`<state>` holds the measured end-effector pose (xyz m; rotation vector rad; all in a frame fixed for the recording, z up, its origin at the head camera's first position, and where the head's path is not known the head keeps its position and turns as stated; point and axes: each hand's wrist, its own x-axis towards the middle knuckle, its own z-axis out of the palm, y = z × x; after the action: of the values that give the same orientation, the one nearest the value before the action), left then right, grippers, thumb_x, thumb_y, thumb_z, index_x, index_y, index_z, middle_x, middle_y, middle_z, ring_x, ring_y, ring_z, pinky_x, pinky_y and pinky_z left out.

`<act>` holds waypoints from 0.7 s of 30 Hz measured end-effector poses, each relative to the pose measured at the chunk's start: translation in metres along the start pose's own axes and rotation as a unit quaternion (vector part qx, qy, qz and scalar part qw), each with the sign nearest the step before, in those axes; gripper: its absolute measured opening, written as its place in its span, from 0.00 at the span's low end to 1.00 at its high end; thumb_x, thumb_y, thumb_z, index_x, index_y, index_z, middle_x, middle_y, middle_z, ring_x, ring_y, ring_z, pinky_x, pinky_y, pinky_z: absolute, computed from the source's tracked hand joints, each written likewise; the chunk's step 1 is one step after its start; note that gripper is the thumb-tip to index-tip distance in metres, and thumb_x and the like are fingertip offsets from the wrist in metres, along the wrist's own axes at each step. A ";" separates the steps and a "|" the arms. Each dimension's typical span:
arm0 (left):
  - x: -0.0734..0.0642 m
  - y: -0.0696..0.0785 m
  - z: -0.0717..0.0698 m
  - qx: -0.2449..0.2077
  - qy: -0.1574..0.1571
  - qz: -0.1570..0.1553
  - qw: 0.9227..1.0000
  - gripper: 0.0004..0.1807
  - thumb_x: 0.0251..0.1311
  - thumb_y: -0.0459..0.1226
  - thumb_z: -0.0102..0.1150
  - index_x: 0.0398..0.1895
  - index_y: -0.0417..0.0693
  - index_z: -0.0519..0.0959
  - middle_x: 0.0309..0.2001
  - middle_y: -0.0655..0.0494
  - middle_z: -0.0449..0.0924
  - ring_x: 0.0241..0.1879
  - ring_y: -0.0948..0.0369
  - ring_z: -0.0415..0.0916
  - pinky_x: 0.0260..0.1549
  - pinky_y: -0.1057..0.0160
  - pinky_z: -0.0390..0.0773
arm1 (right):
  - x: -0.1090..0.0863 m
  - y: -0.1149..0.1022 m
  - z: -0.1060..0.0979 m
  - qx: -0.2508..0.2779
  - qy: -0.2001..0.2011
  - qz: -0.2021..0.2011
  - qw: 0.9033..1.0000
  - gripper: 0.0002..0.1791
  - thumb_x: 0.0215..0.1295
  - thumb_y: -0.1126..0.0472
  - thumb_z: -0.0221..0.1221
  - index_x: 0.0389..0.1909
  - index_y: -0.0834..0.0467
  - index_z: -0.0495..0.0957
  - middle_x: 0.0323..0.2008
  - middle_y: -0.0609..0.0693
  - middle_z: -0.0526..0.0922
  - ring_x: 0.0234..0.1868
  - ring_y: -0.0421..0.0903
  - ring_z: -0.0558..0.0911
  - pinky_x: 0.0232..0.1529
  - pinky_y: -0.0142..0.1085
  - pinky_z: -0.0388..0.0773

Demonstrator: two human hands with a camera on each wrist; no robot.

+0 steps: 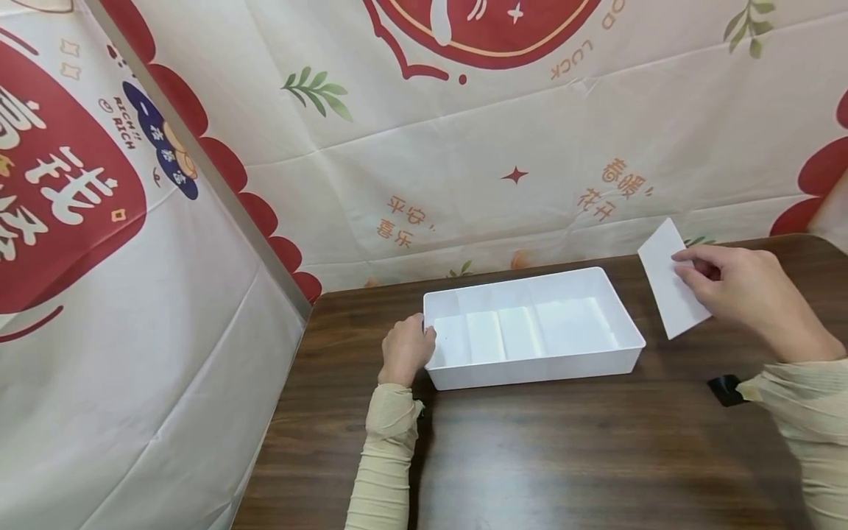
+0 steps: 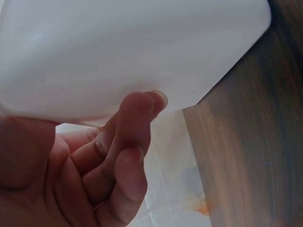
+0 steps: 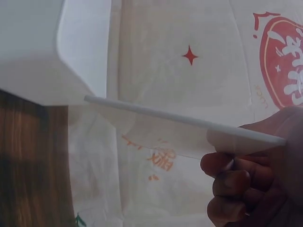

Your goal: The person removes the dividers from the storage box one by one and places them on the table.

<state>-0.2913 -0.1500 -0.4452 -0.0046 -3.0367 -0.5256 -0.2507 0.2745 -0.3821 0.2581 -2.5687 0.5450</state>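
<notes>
A shallow white rectangular plastic box (image 1: 533, 368) sits on the table, open side up, with faint partition lines across its inside. My left hand (image 1: 405, 350) holds the box's left end at the rim; in the left wrist view its bent fingers (image 2: 135, 116) lie against the white outer wall (image 2: 142, 52). To the right of the box, my right hand (image 1: 735, 283) pinches a thin white flat panel (image 1: 672, 287) by its right side, tilted and raised over the table. The right wrist view shows the panel (image 3: 180, 118) nearly edge-on, with curled fingers (image 3: 232, 184) below it.
The brown wood-grain table (image 1: 563, 456) carries everything. A small black object (image 1: 726, 390) lies by the right sleeve. A printed white cloth (image 1: 464, 184) hangs along the back edge, and another printed cloth (image 1: 165, 331) hangs at the left.
</notes>
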 end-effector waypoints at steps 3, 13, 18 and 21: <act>0.000 -0.001 0.000 0.000 0.002 0.000 1.000 0.16 0.68 0.42 0.55 0.50 0.41 0.81 0.40 0.45 0.85 0.36 0.49 0.82 0.32 0.49 0.78 | -0.001 0.007 0.002 -0.003 -0.004 -0.002 1.000 0.08 0.60 0.67 0.63 0.39 0.65 0.83 0.19 0.47 0.71 0.22 0.43 0.65 0.25 0.34 0.60; -0.001 -0.001 0.000 -0.005 -0.001 -0.001 1.000 0.16 0.69 0.41 0.54 0.50 0.40 0.81 0.40 0.45 0.85 0.35 0.50 0.82 0.32 0.49 0.78 | -0.005 0.025 0.007 0.001 -0.044 0.032 0.999 0.11 0.63 0.66 0.63 0.42 0.69 0.81 0.20 0.50 0.72 0.25 0.50 0.68 0.24 0.36 0.61; 0.000 -0.001 0.000 -0.008 -0.003 0.000 1.000 0.16 0.69 0.41 0.54 0.51 0.40 0.81 0.39 0.45 0.85 0.34 0.51 0.81 0.31 0.50 0.77 | -0.006 0.032 0.009 0.011 -0.055 0.040 0.998 0.11 0.63 0.66 0.63 0.43 0.70 0.81 0.22 0.52 0.75 0.25 0.50 0.68 0.24 0.35 0.62; 0.000 -0.001 0.000 -0.009 -0.003 0.000 1.000 0.16 0.69 0.41 0.54 0.51 0.40 0.81 0.40 0.45 0.85 0.34 0.51 0.81 0.31 0.50 0.78 | -0.007 0.035 0.011 0.021 -0.060 0.047 0.997 0.12 0.63 0.65 0.63 0.44 0.69 0.81 0.23 0.53 0.76 0.26 0.50 0.69 0.24 0.34 0.62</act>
<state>-0.2910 -0.1506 -0.4456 -0.0064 -3.0383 -0.5555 -0.2594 0.3024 -0.4060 0.1904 -2.6998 0.6357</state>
